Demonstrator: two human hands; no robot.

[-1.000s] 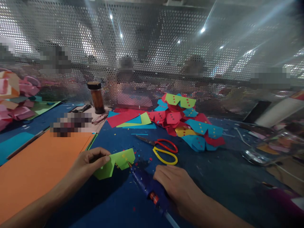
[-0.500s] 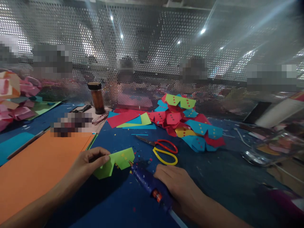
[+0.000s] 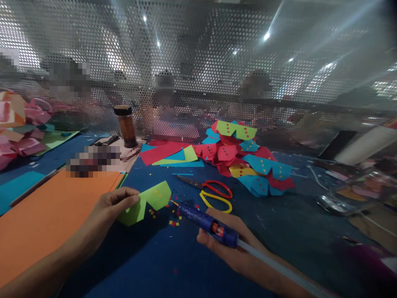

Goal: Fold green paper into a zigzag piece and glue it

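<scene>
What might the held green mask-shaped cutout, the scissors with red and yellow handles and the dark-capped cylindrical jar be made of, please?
Green cutout: probably matte paper or thin card, judging by its crisp edges.
Scissors: slim grey blades, likely metal; smooth bright handles, perhaps plastic.
Jar: glossy glass or clear plastic, brown showing through.

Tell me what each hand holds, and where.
Left hand: the green paper, by its left end. Right hand: the glue gun, seemingly by its handle, mostly hidden.
</scene>
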